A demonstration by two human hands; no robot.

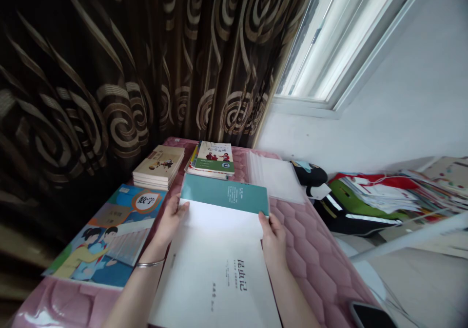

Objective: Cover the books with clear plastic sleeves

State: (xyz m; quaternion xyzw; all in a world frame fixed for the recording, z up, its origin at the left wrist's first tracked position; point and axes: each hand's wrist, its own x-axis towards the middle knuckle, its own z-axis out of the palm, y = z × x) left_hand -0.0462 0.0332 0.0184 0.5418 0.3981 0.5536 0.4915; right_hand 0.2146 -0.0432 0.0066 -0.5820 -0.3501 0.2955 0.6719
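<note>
1 open bk (215, 269), wht pg (197, 235), teal strip (223, 193); L hand (173, 217), R hand (273, 235): fingers pinch sides.

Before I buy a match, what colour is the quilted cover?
The quilted cover is pink; best in the head view.

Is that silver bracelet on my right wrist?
No, the silver bracelet is around the wrist of the left hand, while no bracelet shows at the right hand.

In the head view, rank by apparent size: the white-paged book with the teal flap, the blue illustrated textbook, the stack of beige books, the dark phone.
White-paged book with teal flap
Blue textbook
Stack of beige books
Dark phone, partly out of frame
</note>
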